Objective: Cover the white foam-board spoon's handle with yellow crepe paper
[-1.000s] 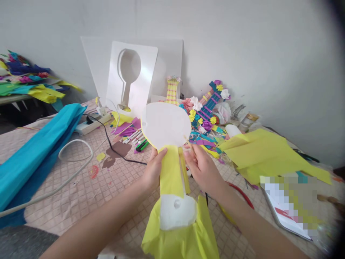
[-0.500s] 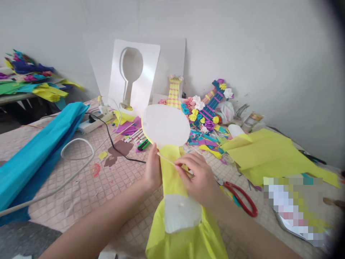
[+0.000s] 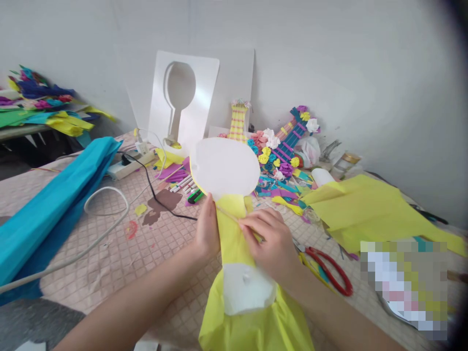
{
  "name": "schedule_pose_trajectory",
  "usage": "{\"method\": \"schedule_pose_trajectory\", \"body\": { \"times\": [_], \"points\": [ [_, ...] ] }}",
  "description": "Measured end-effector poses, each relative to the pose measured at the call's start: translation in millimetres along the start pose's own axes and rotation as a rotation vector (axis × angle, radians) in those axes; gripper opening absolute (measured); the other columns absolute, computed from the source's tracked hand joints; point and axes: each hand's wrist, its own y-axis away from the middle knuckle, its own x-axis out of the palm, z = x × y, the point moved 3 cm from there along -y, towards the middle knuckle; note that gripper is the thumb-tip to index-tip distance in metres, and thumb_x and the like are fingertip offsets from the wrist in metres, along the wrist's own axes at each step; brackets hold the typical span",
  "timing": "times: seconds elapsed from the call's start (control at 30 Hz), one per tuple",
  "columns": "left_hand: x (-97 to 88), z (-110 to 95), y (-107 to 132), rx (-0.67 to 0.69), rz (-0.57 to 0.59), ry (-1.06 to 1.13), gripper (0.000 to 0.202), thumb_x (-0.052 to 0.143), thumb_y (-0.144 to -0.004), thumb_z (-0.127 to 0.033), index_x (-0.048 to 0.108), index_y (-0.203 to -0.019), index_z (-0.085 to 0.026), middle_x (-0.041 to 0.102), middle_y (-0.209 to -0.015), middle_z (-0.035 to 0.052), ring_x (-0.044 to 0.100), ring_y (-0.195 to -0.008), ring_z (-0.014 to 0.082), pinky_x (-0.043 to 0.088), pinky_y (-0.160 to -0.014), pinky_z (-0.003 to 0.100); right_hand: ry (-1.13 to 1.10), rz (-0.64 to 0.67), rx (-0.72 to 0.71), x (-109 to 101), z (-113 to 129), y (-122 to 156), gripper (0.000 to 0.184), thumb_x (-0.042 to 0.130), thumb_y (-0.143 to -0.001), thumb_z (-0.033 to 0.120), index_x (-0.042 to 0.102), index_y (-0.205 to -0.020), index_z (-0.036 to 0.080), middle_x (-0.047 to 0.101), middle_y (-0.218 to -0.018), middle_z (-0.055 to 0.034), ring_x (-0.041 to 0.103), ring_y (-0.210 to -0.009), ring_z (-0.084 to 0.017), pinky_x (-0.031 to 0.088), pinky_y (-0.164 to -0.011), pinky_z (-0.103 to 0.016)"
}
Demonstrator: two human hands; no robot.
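Since half-second ago, right hand [image 3: 272, 243] slid lower along neck, thin stick [image 3: 234, 220] pinched flat against yellow tissue [image 3: 234, 239]. Left hand [image 3: 206, 229] grips foam cutout [image 3: 224, 166] neck edge, held above worktop [image 3: 109, 253]. Risks: stick point tears tissue; wrap creases; red scissors [image 3: 329, 270] snag loose hem.

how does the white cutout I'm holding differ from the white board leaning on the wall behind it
The white cutout is a solid paddle shape with yellow paper wrapped on its neck, held between the left hand and right hand. The white board is a rectangle with that shape as a hole, bare, propped against the wall. Both are white.
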Motion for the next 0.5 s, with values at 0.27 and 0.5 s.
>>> {"method": "schedule_pose_trajectory", "body": {
  "times": [0.27, 0.5],
  "points": [
    [-4.4, 0.3, -2.3, -0.024, -0.007, -0.014, 0.040, 0.030, -0.089, -0.035, 0.054, -0.116, -0.017, 0.061, -0.114, 0.0061, 0.052, -0.109, 0.0245, 0.037, -0.095, 0.037, 0.055, -0.020, -0.004, -0.3, -7.2, 2.9, 0.017, 0.050, -0.078, 0.008, 0.064, -0.080, 0.017, 0.061, -0.077, -0.0054, 0.053, -0.077, -0.018, 0.044, -0.070, -0.033],
    [-14.0, 1.6, -4.6, 0.002, -0.072, -0.073, 0.039, 0.036, -0.087, -0.038, 0.058, -0.111, -0.017, 0.062, -0.112, 0.0063, 0.051, -0.111, 0.0249, 0.036, -0.097, 0.036, 0.110, -0.054, 0.063, -8.6, -16.1, 1.1, 0.014, 0.050, -0.080, 0.012, 0.063, -0.082, 0.017, 0.063, -0.079, -0.0053, 0.056, -0.076, -0.018, 0.046, -0.072, -0.031]
  ]
}}
